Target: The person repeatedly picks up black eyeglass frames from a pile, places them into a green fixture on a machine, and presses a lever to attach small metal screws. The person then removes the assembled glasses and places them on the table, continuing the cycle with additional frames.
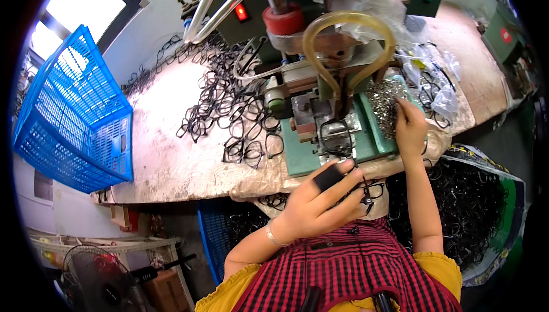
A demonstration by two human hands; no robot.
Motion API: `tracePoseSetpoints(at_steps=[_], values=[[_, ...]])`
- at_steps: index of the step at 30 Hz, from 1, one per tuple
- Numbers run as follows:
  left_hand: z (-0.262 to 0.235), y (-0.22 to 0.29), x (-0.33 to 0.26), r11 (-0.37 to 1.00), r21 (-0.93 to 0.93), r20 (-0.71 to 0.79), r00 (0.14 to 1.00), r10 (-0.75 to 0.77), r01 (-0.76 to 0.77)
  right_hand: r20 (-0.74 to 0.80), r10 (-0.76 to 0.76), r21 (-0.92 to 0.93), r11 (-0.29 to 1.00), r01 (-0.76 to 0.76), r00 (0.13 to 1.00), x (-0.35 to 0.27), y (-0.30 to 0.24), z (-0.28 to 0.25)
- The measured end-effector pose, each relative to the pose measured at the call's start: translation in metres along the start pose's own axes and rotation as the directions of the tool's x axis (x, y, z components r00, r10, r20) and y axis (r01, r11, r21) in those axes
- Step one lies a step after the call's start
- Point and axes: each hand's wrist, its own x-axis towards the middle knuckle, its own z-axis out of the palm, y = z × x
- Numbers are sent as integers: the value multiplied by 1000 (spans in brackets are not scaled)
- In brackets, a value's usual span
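Note:
My left hand (320, 203) is low over my lap, with a black sleeve on one finger. It grips a black eyeglass frame (366, 193) between thumb and fingers. My right hand (410, 126) reaches up to a heap of small shiny metal parts (382, 98) in the green tray (377, 140) at the machine's right. Its fingertips are down in the heap, so what they pinch is hidden. Another black frame (336, 136) lies on the machine's (320, 78) work plate between the two hands.
Several loose black frames (229, 106) are spread over the worn bench left of the machine. A blue plastic basket (74, 112) stands tilted at the far left. A big open bag of frames (469, 203) sits to my right, clear plastic bags (429, 78) lie beyond the tray, and a fan (97, 278) is on the floor.

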Motion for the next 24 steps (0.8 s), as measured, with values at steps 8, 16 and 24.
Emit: tracePoseSetpoints(at_steps=[8, 16, 24], values=[[-116, -57, -35, 770, 305, -512, 778, -364, 561, 0, 523, 591, 687, -422, 853, -9, 11, 2], [-31, -194, -120, 445, 705, -39, 658, -752, 551, 67, 343, 569, 758, -318, 937, 19, -27, 15], [-62, -198, -105, 711, 638, -314, 943, -112, 297, 113, 356, 400, 838, -370, 928, -18, -3, -38]])
